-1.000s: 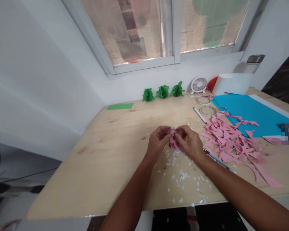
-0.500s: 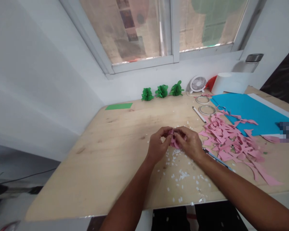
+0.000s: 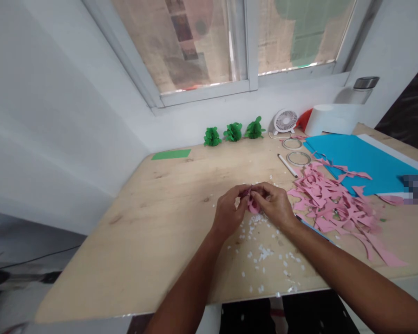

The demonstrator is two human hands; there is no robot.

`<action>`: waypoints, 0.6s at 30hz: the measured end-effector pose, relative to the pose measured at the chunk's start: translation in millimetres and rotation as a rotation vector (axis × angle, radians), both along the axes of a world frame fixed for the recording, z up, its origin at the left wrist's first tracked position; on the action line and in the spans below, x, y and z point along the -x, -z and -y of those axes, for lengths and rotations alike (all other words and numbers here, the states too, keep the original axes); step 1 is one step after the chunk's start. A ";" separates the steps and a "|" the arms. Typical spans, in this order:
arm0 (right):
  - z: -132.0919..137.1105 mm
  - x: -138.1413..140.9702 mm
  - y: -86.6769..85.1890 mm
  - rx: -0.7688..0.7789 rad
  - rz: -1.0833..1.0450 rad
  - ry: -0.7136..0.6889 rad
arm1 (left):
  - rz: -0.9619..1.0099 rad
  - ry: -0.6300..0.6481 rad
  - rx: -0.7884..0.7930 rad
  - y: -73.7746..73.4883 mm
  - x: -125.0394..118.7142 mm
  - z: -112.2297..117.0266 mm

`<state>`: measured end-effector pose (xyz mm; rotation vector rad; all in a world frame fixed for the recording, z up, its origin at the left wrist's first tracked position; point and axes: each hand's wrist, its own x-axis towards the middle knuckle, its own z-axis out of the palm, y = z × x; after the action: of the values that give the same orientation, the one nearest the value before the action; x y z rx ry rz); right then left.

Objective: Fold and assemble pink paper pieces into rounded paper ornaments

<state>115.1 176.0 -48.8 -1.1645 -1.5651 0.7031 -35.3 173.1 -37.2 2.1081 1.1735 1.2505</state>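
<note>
My left hand (image 3: 229, 211) and my right hand (image 3: 274, 205) meet over the middle of a wooden table (image 3: 153, 222). Between their pinched fingertips sits a small folded pink paper piece (image 3: 252, 205), mostly hidden by the fingers. Both hands grip it from either side, just above the tabletop. Small white paper bits (image 3: 264, 253) lie scattered below the hands.
A heap of pink paper scraps (image 3: 334, 204) lies right of my hands, with blue paper sheets (image 3: 358, 162) behind it. Three green paper pom-poms (image 3: 233, 132), a small white fan (image 3: 284, 121), two tape rings (image 3: 298, 158), a white pen (image 3: 288, 165) and a green card (image 3: 171, 154) sit further back.
My hands stay together on the pink piece, with the fingers shifting slightly round it. The camera view drifted a little; nothing else on the table moved.
</note>
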 end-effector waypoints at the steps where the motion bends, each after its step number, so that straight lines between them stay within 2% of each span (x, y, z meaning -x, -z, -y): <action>1: 0.7 0.2 -0.7 -0.005 0.018 0.013 | -0.001 -0.001 -0.003 0.4 -0.2 0.0; 14: 5.0 0.7 -8.2 0.029 0.066 0.049 | 0.140 0.032 0.094 4.8 -1.0 -3.3; 18: 4.6 1.4 -7.3 0.041 0.037 0.052 | 0.092 0.021 0.067 4.0 -1.2 -2.2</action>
<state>113.7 171.4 -41.5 -1.2503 -1.5517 0.6858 -34.2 175.4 -41.2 1.9877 1.1351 1.2678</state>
